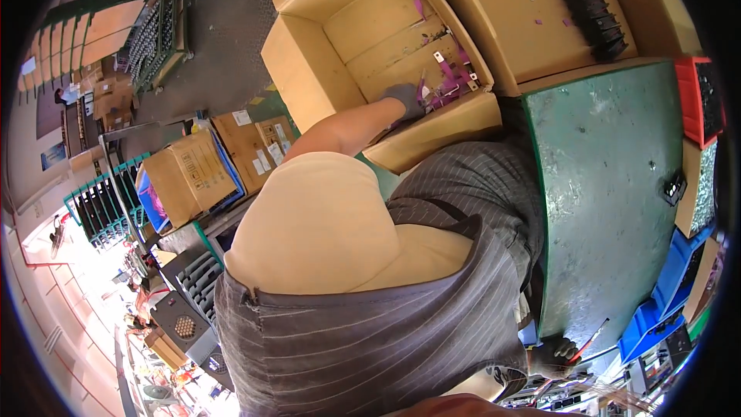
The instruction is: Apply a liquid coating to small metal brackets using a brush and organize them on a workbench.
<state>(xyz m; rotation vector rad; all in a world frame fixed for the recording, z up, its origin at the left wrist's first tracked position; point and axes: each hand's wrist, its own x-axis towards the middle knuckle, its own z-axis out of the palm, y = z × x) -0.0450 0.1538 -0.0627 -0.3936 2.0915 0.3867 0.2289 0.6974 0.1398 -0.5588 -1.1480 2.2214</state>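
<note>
My left hand (404,100), in a grey glove, reaches down into an open cardboard box (320,62). It is at a small pile of purple metal parts (448,91) with pale ends, in the box's near right corner. The box wall and the parts hide its fingertips, so I cannot tell what they grip. Far lower right, my right hand (553,357), in a dark glove, is at the near edge of a green-topped table (602,185). A thin red-and-dark object (577,354) sticks out from its fingers; its kind is unclear.
A second cardboard box (509,8) holds a row of black parts (590,11). Red bin (701,100) and blue bins (671,278) line the table's right side. A small black object (675,188) lies on the table. Cartons (189,174) stand at left.
</note>
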